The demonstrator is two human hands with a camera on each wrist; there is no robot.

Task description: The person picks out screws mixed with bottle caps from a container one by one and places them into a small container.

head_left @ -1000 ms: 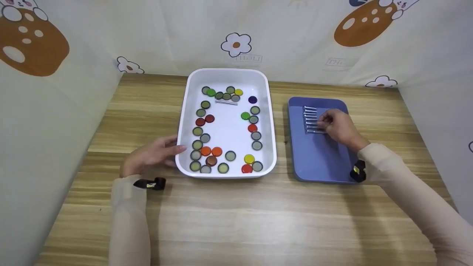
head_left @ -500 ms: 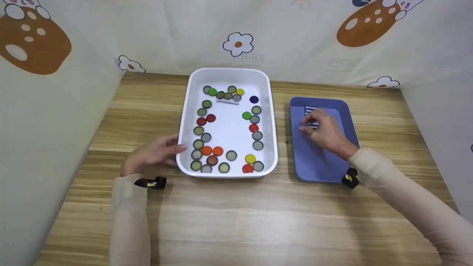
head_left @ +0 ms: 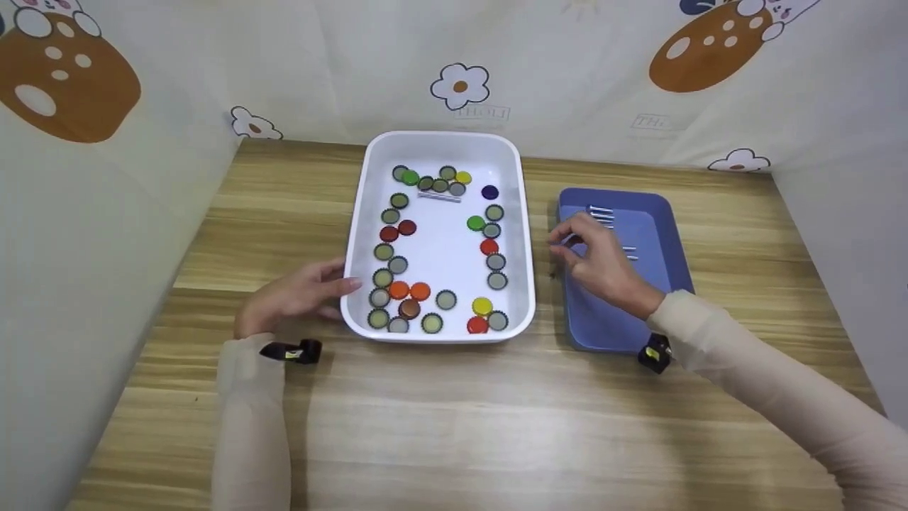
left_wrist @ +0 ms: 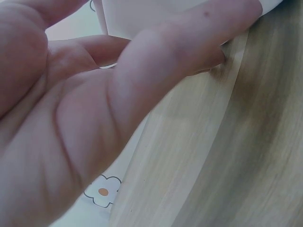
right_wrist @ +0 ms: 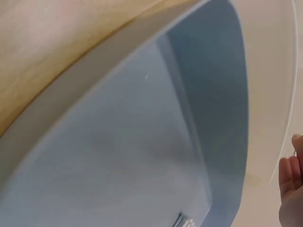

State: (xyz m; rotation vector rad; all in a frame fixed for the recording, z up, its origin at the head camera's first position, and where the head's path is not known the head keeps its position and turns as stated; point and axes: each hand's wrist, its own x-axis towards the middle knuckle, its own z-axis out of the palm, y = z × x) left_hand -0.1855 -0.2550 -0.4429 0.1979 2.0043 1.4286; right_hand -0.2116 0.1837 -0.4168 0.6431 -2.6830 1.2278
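Note:
My left hand [head_left: 296, 297] holds the left side of a white tray [head_left: 443, 248], its thumb on the rim and its other fingers by the outer wall. Bottle caps [head_left: 432, 323] in several colours line the tray's sides. Thin silver screws [head_left: 438, 197] lie near the caps at its far end. Above the left rim of a blue tray [head_left: 610, 323] hovers my right hand [head_left: 599, 262]; thumb and index finger stand slightly apart, with nothing seen between them. More silver screws [head_left: 601, 211] lie in the blue tray, partly hidden by that hand.
Both trays stand on a wood-grain table [head_left: 440, 419], with a narrow gap between them. A patterned cloth [head_left: 340, 78] hangs behind the table and along its sides. The blue tray's wall [right_wrist: 213, 94] fills much of the right wrist view.
My right hand has moved left from the row of screws to the blue tray's left rim, uncovering screw ends on the right. The left hand has stayed on the white tray.

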